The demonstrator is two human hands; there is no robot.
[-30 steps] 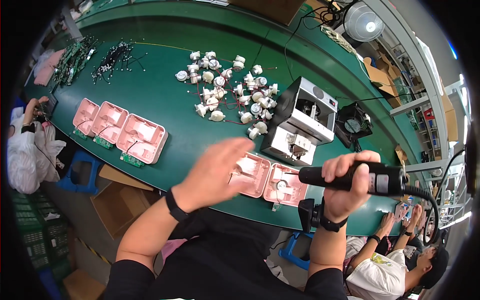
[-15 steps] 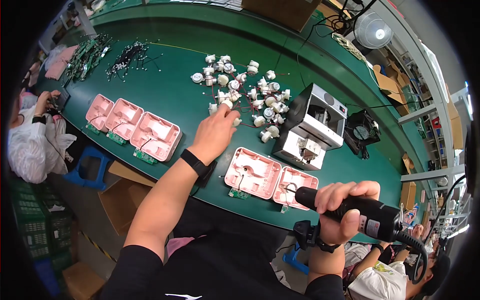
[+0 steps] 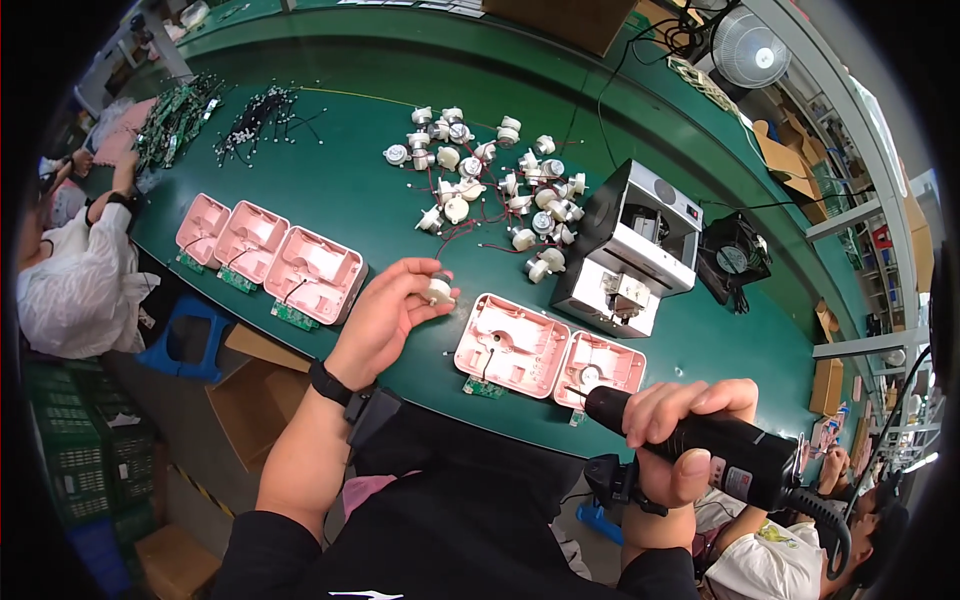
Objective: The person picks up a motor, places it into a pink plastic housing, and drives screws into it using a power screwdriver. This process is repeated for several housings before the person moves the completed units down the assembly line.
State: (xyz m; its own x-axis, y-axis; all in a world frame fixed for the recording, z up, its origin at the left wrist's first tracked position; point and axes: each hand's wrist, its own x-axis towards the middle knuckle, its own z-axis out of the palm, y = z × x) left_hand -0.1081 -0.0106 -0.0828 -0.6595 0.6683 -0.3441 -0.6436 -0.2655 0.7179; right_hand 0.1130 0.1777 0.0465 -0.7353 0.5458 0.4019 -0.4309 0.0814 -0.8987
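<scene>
Between the thumb and fingers of my left hand is a small white pump motor with a rounded body, held above the green bench. My right hand is wrapped round a black electric screwdriver, its thin bit pointing left over the nearer right pink housing. That pink housing has a round white part inside. Beside it on the left sits another open pink housing with a green circuit board hanging at its front edge. Farther off lies a pile of similar pump motors with red wires.
Several pink housings with boards stand at the left. A silver-and-black machine is right of the motor pile, beside a black fan unit. Bundled wires and circuit boards lie far left. Co-workers sit at both sides.
My left hand has drawn back from the pile toward me, carrying a pump motor. The screwdriver stays nearly in place. At the left, the co-worker's arm has reached toward the boards.
</scene>
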